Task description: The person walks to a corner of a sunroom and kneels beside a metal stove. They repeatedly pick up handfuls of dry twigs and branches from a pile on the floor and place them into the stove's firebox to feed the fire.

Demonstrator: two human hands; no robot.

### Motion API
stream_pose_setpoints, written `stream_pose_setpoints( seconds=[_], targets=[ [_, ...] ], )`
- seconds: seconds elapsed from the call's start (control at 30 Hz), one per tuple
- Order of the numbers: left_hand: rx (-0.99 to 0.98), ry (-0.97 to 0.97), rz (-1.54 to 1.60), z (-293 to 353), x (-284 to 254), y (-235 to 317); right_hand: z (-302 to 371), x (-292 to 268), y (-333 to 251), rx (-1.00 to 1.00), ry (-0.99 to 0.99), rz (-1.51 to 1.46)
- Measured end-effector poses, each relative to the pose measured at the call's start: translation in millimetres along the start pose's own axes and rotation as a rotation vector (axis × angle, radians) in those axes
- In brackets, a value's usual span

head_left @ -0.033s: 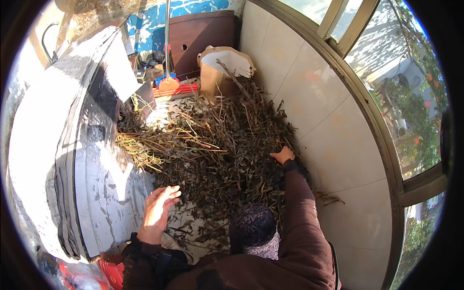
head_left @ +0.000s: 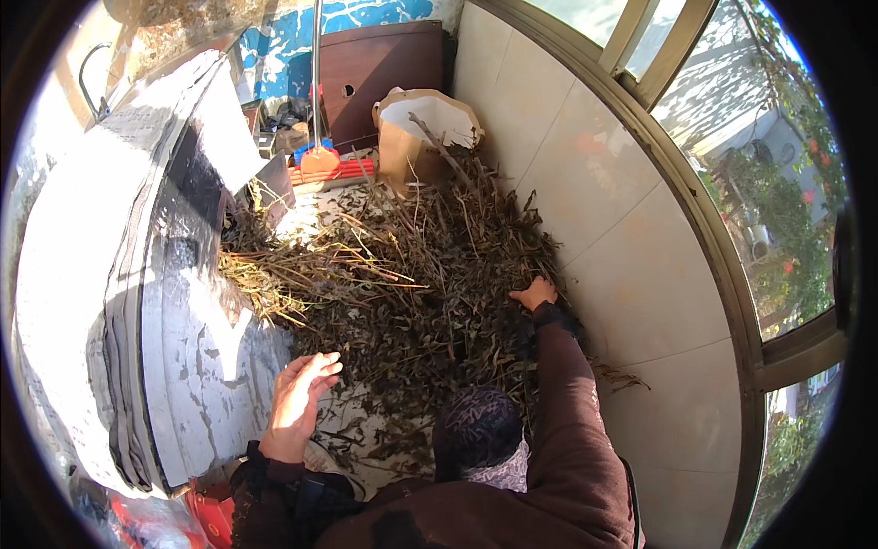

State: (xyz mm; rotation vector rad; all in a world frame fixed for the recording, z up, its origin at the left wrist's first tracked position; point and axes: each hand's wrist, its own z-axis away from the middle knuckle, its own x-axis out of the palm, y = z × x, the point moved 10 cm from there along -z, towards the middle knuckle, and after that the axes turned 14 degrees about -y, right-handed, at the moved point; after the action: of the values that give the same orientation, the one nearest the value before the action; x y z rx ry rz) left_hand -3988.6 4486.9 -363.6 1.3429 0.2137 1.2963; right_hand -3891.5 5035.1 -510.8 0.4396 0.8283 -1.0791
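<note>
A big heap of dried plants (head_left: 430, 284), brown withered leaves on thin stems, covers the floor in front of me. At the heap's near left edge, my left hand (head_left: 297, 403) is raised with its fingers stretched and slightly bent; nothing shows in it. My right hand (head_left: 536, 294) reaches to the right side of the heap, close to the tiled wall. Its thumb points left, while the other fingers curl down into the dried plants and are partly hidden. Paler yellowish stems (head_left: 274, 279) lie in a bundle on the left.
A tall paper bag (head_left: 412, 151) stands behind the heap. Beyond it leans a brown board (head_left: 389, 78). A long-handled orange tool (head_left: 319, 161) rests near red rods (head_left: 352, 168). On the left is a peeling white cabinet-like piece (head_left: 192, 366); on the right, a tiled wall (head_left: 640, 284) under windows.
</note>
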Motion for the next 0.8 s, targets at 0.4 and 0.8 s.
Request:
stream_pose_setpoints(
  seconds=[0.4, 0.8],
  targets=[
    [0.017, -0.011, -0.018, -1, 4, -1, 17, 2, -39, -0.145, 0.142, 0.056],
    [0.026, -0.017, -0.02, 0, -4, 1, 6, -29, -2, -0.219, 0.063, -0.455]
  ],
)
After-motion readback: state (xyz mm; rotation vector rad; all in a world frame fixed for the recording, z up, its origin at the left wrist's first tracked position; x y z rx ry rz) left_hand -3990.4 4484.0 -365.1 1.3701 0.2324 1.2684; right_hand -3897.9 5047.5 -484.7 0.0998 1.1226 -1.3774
